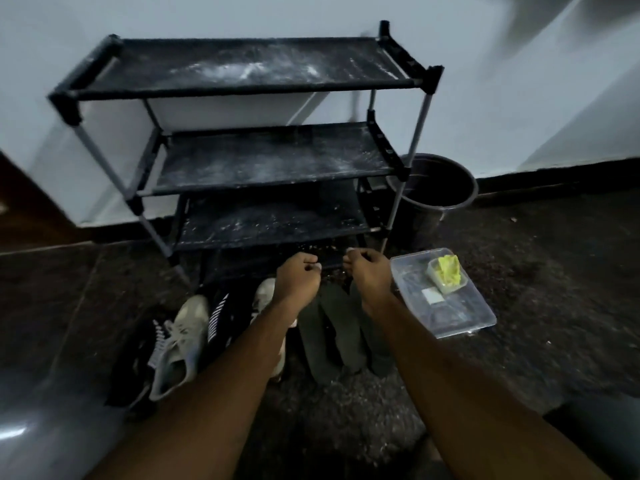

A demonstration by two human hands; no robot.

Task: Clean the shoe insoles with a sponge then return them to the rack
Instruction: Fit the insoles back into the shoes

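Several dark insoles (pixel 341 330) lie side by side on the floor in front of the black shoe rack (pixel 242 81), whose dusty shelves hold nothing. My left hand (pixel 298 277) and my right hand (pixel 369 271) hover just above the insoles' far ends, close to the rack's lowest shelf. Both are curled into fists and nothing shows inside either. A yellow-green sponge (pixel 447 274) sits in a small clear tub on top of a clear plastic box (pixel 460 317), to the right of my right hand.
Left of the insoles are a pale sneaker (pixel 180 344), a black shoe with white stripes (pixel 218 317) and another pale shoe (pixel 265 292). A dark bucket (pixel 433 188) stands behind the rack's right leg. A speckled mat (pixel 346 410) lies under my arms.
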